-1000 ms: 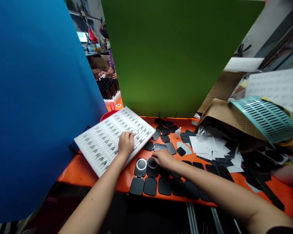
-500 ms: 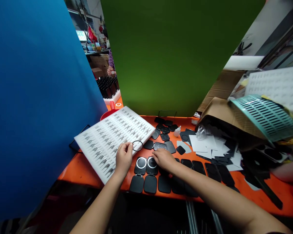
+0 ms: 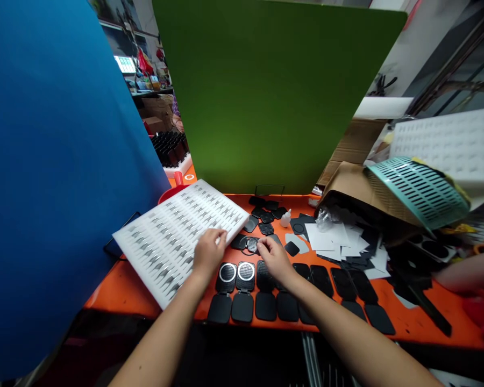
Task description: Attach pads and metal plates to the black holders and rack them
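Note:
My right hand pinches a thin black ring at its right side. Behind the ring lies a small black plate with a ribbed surface, partly covered by it. To the left, my left hand has its thumb and fingers pressed together over the edge of a white foam tray; whatever may be in them is too small to see. Below both hands, hinged black plates lie unfolded in a row. Two of them, a left plate and its neighbour, bear white rings.
Loose black plates and a small white bottle lie behind. White and dark sheets are piled at right, beside a cardboard box and a turquoise basket. Another person's arm reaches in at far right.
The black ring has passed from my left hand to my right hand and moved right. My left hand has drawn its fingers together. The view has shifted slightly.

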A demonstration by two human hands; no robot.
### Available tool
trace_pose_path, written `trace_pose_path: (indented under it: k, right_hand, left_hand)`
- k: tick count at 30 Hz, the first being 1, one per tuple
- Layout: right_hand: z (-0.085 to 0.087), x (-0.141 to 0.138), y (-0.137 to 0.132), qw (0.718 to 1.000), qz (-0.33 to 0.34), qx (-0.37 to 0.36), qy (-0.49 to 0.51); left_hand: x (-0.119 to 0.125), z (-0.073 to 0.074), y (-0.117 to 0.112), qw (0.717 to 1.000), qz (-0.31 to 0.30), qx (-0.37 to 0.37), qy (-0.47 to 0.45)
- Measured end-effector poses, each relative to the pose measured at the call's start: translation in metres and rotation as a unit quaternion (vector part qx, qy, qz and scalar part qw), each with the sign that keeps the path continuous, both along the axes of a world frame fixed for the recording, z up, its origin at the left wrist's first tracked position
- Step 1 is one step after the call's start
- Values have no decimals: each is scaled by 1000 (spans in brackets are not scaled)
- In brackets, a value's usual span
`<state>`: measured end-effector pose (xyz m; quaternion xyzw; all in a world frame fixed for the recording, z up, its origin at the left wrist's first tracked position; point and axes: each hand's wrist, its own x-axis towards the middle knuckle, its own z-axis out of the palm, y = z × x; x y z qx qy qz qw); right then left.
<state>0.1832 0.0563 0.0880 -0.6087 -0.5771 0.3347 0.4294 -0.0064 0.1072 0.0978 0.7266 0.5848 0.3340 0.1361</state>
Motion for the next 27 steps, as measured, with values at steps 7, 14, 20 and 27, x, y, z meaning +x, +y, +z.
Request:
trace_pose_path:
  k: [7,14,20,27]
  right_hand:
    - [-3,48,-11,959,85,-91,-253]
    - [-26,42,-12,926,108,-129,-339]
    - [-36,39,-6,914,89,-141,-371]
    - [-19,37,-11,936,74,-106,-328]
  left_hand:
    - [-20,2,68,988,34,-26,149]
    - [-22,0,67,982,14,3,191]
    - [-28,9,34,989,44,41,132]
    - [-11,11,-14,997,24,-32,-70]
